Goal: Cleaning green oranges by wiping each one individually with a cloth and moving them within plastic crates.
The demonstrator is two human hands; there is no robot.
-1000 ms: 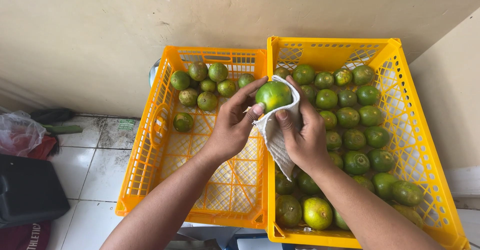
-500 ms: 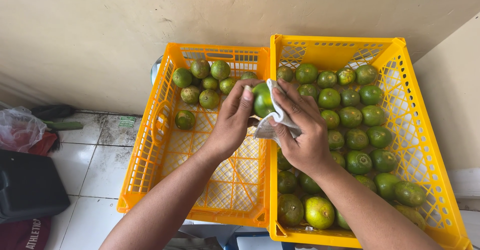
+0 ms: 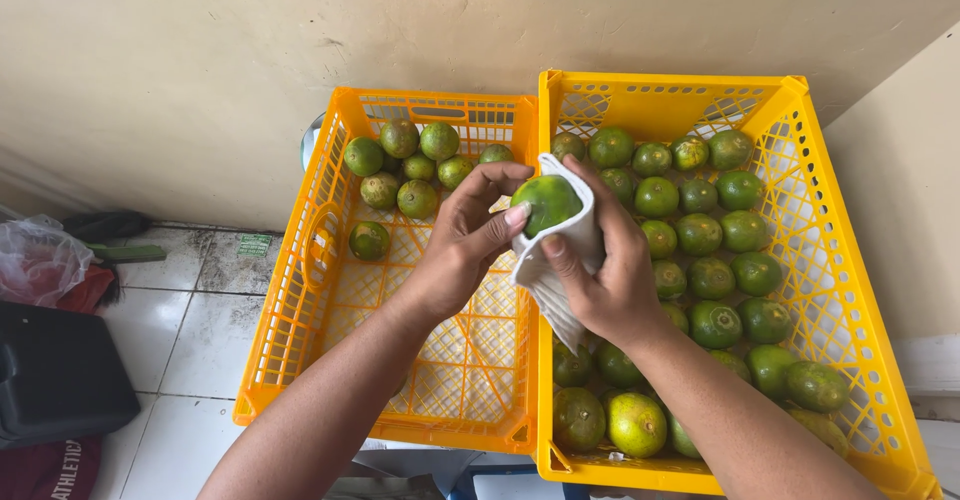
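Head view: both hands wipe one green citrus fruit [image 3: 545, 203] with a white cloth [image 3: 560, 270] above the seam between two yellow crates.

The left hand [image 3: 465, 245] pinches the fruit with fingertips only, while the right hand [image 3: 600, 260] cups it through the cloth. This grip looks light, so the smooth, round fruit may slip and fall into the nearly empty left crate [image 3: 300, 290] or the full right crate [image 3: 850, 260] and get bruised. Its peel is glossy green with a yellowish shade.

Beige wall [image 3: 200, 50], grimy white-tiled floor [image 3: 190, 330].
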